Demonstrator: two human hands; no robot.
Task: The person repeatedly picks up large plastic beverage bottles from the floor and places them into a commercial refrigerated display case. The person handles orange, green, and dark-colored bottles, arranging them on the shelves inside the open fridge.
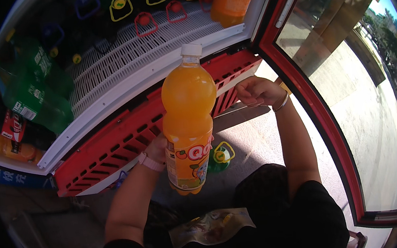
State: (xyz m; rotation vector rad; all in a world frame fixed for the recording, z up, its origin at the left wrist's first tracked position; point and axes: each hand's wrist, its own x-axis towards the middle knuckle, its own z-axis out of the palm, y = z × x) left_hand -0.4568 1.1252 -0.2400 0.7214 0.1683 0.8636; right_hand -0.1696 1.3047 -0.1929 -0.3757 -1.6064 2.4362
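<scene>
My left hand (pixel 157 149) is closed around the lower part of a large bottle of orange drink (pixel 190 103), which stands upright with a white cap. The bottle hides most of the fingers. To its right, my right hand (pixel 257 91) is raised with curled fingers, apart from the bottle; whether it holds anything small is not clear. Behind the held bottle is the white slatted shelf (pixel 113 57) of an open refrigerated cabinet. Green bottles (pixel 33 86) lie at the shelf's left, and another orange bottle (pixel 233 2) stands at its right end.
The red-framed glass door (pixel 321 112) stands open at the right. A red slotted grille (pixel 125 142) runs below the shelf. Bottles with yellow (pixel 120 4) and red carrying rings (pixel 145 20) stand deeper inside. On the floor is a green bottle with a yellow ring (pixel 219 157).
</scene>
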